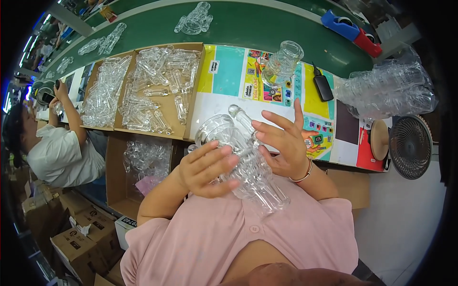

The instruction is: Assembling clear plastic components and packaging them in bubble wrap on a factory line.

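Observation:
Between my hands, in front of my chest, is a clear see-through piece (255, 177) with a round flared end and several tubes. It tilts, its round end toward the table and a wide tube toward my shirt. My left hand (206, 169) grips its left side, fingers bent over it. My right hand (285, 143) holds the other side, with thumb and fingers about a short narrow tube (241, 117) that sticks out beside the round end. Whether that tube is separate or part of the piece I cannot tell. Another clear round-ended piece (285, 61) stands beyond my right hand.
Open cardboard trays (190, 109) of clear tubes lie left, above a box (119, 176) of clear parts. A black bottle (323, 86), bagged clear pieces (389, 90), a tape dispenser (350, 32) and a fan (410, 147) are right. A co-worker (62, 148) sits far left.

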Motion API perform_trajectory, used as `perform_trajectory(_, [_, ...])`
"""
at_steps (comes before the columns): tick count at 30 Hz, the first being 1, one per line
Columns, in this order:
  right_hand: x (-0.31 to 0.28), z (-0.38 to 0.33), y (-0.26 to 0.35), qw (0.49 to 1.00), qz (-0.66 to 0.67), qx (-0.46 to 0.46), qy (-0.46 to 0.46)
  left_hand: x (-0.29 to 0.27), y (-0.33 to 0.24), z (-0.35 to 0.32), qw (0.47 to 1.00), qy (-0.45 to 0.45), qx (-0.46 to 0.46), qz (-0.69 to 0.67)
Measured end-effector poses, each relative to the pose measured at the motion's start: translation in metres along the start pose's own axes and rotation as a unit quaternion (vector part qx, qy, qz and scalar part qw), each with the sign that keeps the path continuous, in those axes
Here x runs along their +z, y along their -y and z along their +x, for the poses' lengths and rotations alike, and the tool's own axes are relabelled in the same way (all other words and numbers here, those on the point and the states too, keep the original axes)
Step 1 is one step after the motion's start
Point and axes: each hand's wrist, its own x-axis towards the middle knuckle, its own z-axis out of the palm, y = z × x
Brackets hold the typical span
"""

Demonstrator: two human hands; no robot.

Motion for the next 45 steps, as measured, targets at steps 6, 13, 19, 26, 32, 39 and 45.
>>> perform_trajectory(6, [0.005,0.005,-0.010,0.999,0.022,-0.037,-0.015,-0.003,0.006,0.002,0.996,-0.003,0.063,0.070])
perform_trajectory(13, [0.056,-0.034,-0.044,0.862,0.465,0.202,0.022,0.012,0.009,0.005,0.846,-0.031,-0.425,-0.320])
perform_trajectory(19, [0.092,-0.005,-0.076,0.662,0.597,0.453,-0.008,0.055,0.074,-0.018,0.519,-0.179,-0.617,-0.564])
perform_trajectory(26, [0.119,0.025,-0.120,0.653,0.614,0.443,-0.003,0.043,0.131,-0.008,0.654,0.015,-0.644,-0.397])
perform_trajectory(32, [0.134,-0.007,-0.150,0.685,0.543,0.481,0.065,0.044,0.138,-0.019,0.398,-0.181,-0.668,-0.602])
perform_trajectory(39, [0.128,0.011,-0.138,0.627,0.606,0.488,0.024,0.042,0.138,-0.022,0.456,-0.130,-0.658,-0.585])
perform_trajectory(45, [0.134,0.004,-0.143,0.559,0.664,0.493,-0.061,0.047,0.140,-0.028,0.444,-0.190,-0.621,-0.617])
